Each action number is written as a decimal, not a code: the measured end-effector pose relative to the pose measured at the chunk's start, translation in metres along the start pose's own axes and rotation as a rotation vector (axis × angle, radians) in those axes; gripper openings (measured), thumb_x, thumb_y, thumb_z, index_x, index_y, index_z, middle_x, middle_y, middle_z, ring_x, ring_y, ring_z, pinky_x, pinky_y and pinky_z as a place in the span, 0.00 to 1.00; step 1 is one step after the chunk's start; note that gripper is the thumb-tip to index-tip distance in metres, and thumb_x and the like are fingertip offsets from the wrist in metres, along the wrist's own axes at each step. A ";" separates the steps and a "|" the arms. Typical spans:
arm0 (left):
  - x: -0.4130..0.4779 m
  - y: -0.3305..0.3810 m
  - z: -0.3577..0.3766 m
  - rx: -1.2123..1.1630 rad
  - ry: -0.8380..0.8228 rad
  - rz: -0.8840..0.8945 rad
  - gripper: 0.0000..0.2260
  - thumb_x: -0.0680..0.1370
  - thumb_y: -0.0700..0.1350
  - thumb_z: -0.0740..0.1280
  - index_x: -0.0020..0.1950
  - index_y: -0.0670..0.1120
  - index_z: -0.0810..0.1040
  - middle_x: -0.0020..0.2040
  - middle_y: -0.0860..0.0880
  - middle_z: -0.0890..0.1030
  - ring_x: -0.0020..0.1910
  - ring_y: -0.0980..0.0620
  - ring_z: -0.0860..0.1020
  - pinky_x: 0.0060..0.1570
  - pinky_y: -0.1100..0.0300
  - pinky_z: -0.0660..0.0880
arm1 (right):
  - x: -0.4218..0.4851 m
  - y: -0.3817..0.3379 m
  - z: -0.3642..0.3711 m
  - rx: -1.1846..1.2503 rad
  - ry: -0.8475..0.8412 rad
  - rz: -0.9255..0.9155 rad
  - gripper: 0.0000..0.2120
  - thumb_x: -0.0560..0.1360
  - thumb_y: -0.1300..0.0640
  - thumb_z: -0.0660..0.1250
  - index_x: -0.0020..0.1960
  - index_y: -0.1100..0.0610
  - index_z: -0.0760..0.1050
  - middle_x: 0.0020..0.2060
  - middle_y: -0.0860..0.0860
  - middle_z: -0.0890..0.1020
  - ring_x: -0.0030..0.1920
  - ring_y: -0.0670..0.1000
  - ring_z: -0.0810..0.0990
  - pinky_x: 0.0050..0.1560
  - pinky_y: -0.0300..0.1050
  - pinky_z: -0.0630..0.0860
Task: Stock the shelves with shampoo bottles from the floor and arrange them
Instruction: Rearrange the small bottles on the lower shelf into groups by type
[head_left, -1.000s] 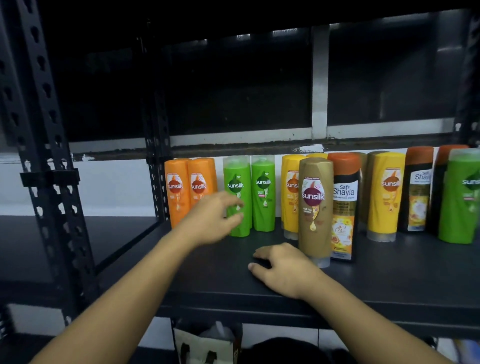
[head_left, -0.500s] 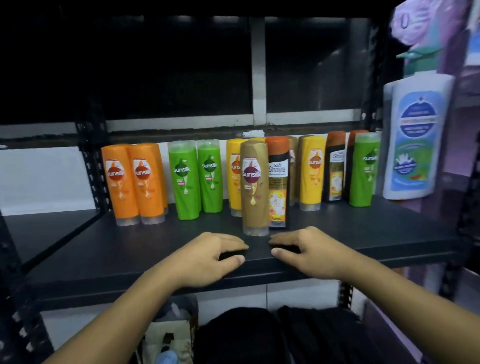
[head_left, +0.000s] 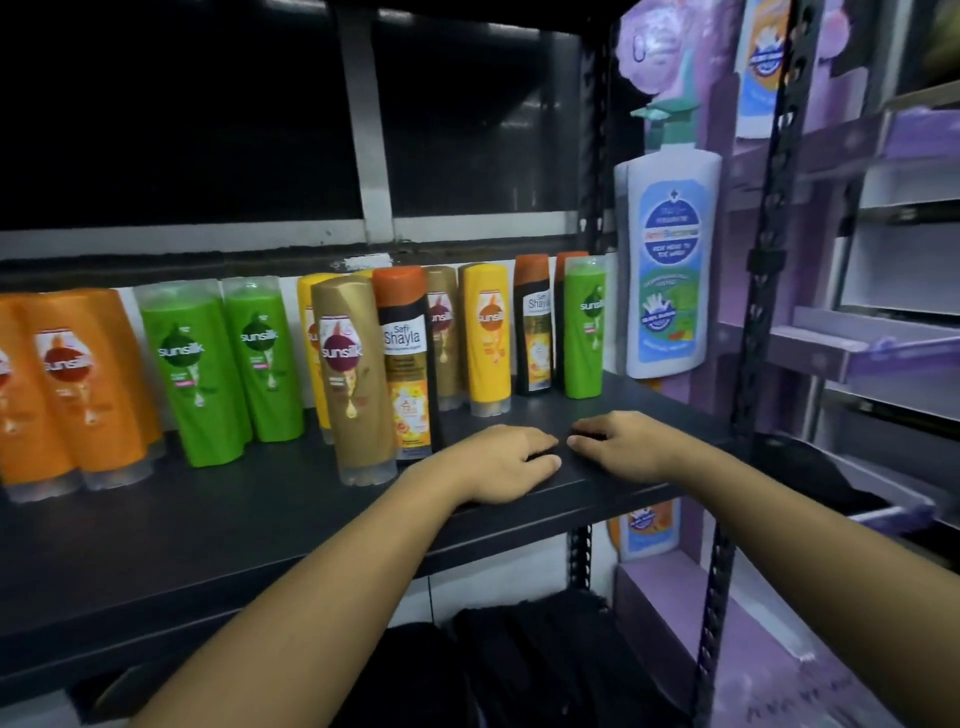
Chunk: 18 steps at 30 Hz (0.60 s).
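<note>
Shampoo bottles (head_left: 358, 379), standing upright in rows along the back of the dark shelf (head_left: 208, 525): rigid plastic, likely smooth and top-heavy on narrow caps, best taken around the mid-body. Left hand (head_left: 498, 462) and right hand (head_left: 623, 447) are resting palm-down, empty, fingertips nearly meeting, just in front of the bottles.

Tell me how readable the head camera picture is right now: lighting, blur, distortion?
Head view: dim overall, the upper shelf bay nearly black; the orange bottles at the left edge are smeared and stretched by the wide lens, the gold Sunsilk bottle leans; central labels readable; left hand and right hand lie sharp on the shelf.
</note>
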<state>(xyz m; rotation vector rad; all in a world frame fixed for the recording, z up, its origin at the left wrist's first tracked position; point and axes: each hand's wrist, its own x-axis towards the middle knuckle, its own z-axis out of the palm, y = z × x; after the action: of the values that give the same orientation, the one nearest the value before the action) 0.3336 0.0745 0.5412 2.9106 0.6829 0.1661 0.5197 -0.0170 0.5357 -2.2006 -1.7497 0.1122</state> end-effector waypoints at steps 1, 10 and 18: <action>0.009 -0.001 0.001 -0.008 -0.012 -0.018 0.24 0.86 0.57 0.56 0.80 0.49 0.67 0.80 0.51 0.68 0.77 0.49 0.66 0.76 0.54 0.62 | 0.007 0.005 -0.002 0.050 0.011 0.040 0.24 0.83 0.42 0.60 0.74 0.54 0.72 0.72 0.51 0.75 0.72 0.52 0.72 0.70 0.45 0.66; 0.038 -0.011 0.015 0.003 -0.101 -0.096 0.29 0.86 0.62 0.49 0.85 0.53 0.53 0.85 0.52 0.51 0.84 0.53 0.48 0.81 0.52 0.43 | 0.073 0.031 -0.003 0.641 0.308 0.330 0.32 0.79 0.48 0.70 0.77 0.59 0.63 0.73 0.56 0.72 0.71 0.58 0.71 0.66 0.48 0.69; 0.035 -0.011 0.015 -0.017 -0.062 -0.101 0.29 0.85 0.63 0.51 0.84 0.54 0.56 0.85 0.53 0.54 0.83 0.53 0.50 0.81 0.51 0.47 | 0.109 0.037 0.004 0.755 0.463 0.360 0.37 0.76 0.52 0.75 0.78 0.56 0.60 0.70 0.58 0.74 0.69 0.59 0.74 0.65 0.50 0.72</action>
<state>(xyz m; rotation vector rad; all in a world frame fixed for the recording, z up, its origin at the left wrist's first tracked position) 0.3621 0.0984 0.5267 2.8435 0.8120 0.0692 0.5793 0.0814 0.5359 -1.7502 -0.8513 0.2698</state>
